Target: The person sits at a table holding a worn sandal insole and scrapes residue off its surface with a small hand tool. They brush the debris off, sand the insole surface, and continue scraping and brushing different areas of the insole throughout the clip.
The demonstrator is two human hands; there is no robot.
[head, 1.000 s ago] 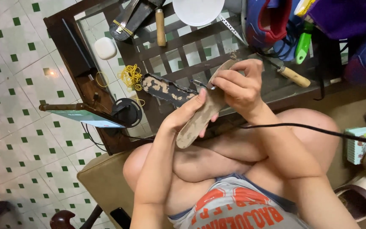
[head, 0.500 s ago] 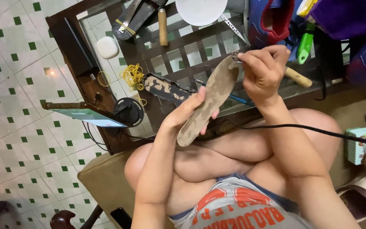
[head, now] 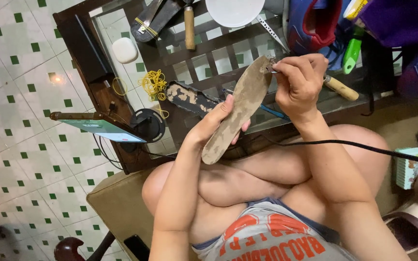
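My left hand [head: 217, 124] grips a worn, glue-stained shoe insole [head: 242, 104] at its middle and holds it up over my crossed legs. My right hand [head: 300, 82] is closed at the insole's far tip, pinching a small thin tool against the edge. A second dark, patchy sole [head: 189, 98] lies on the glass-topped table [head: 180, 53] just left of my left hand.
On the table lie yellow rubber bands [head: 153, 83], a white pad [head: 125, 50], a white plate [head: 234, 10], wooden-handled tools [head: 189, 25] [head: 340, 88] and a blue shoe [head: 318, 21]. A phone on a stand [head: 103, 128] sits at the table's near-left corner. A black cable [head: 364, 146] crosses my right forearm.
My right hand has moved up along the insole from its middle to its far tip. My left hand has tilted the insole more upright and raised it slightly.
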